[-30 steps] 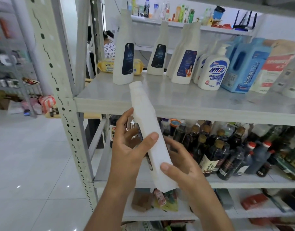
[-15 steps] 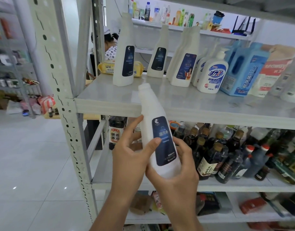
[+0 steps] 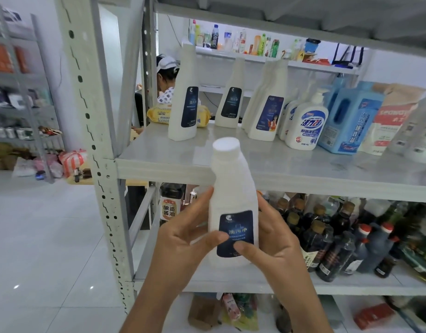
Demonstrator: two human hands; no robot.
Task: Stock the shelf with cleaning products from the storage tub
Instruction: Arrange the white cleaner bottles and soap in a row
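I hold a white cleaner bottle (image 3: 231, 188) with a dark blue label upright in front of the grey shelf (image 3: 291, 169). My left hand (image 3: 183, 241) grips its left side with the thumb on the label. My right hand (image 3: 277, 239) wraps its right side, thumb also on the label. The bottle's cap reaches just above the shelf's front edge. On that shelf stand matching white bottles (image 3: 185, 102), one more (image 3: 231, 97) further back, and a group (image 3: 267, 104) to the right. The storage tub is not in view.
A pump soap bottle (image 3: 304, 123), a blue detergent jug (image 3: 349, 118) and a refill pouch (image 3: 389, 118) fill the shelf's right side. Dark sauce bottles (image 3: 339, 239) crowd the lower shelf. The upright post (image 3: 92, 140) stands left. A person (image 3: 166, 78) sits behind the shelving.
The bottle has been turned so its label faces me and brought from tilted to upright, rising slightly. My right hand shifted from under the base to its right side.
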